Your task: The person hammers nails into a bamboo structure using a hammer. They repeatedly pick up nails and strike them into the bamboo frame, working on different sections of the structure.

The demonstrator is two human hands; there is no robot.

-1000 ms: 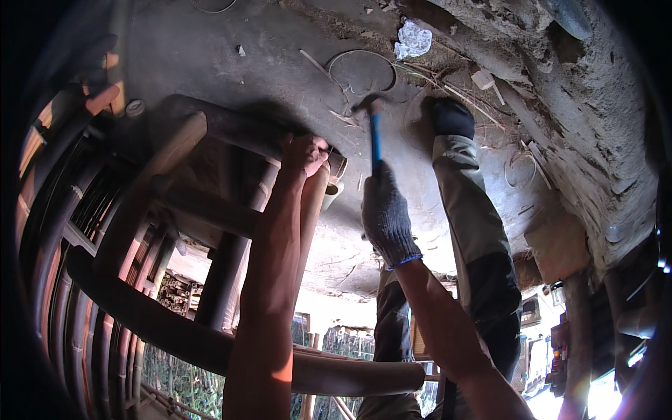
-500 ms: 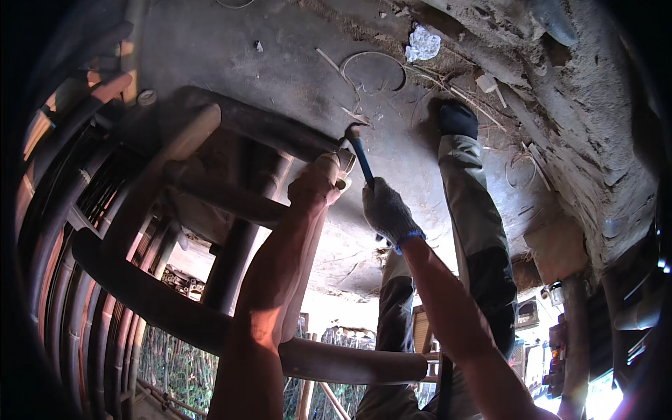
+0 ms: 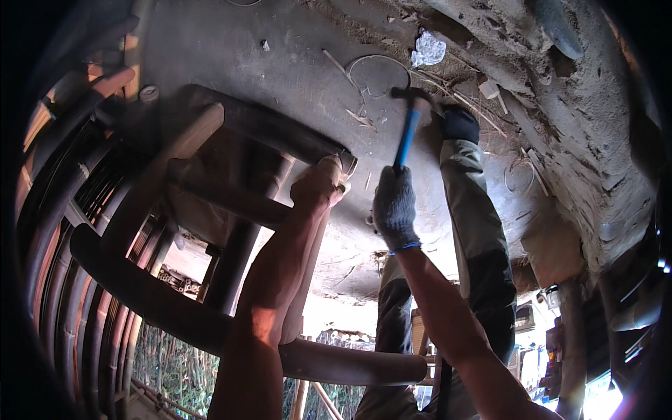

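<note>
My bare left hand [image 3: 318, 185] grips the end of a round pole of a bamboo chair frame [image 3: 210, 189], at the corner joint. My right hand [image 3: 394, 204], in a grey knit glove, is shut on the blue handle of a hammer [image 3: 407, 129]. The hammer's dark head is raised, up and to the right of the joint, not touching the frame. My trouser leg and dark shoe [image 3: 460, 124] stand on the ground just right of the hammer.
The frame's long lower pole [image 3: 140, 294] runs across the bottom left. A stack of bamboo poles [image 3: 49, 231] lines the left rim. The concrete floor [image 3: 294, 63] holds a wire loop, splinters and a crumpled white scrap [image 3: 428, 50]. A rough earth wall [image 3: 581, 140] rises at right.
The hammer has swung up and right, away from the joint. My left hand stays on the pole end, and the frame has shifted slightly in view.
</note>
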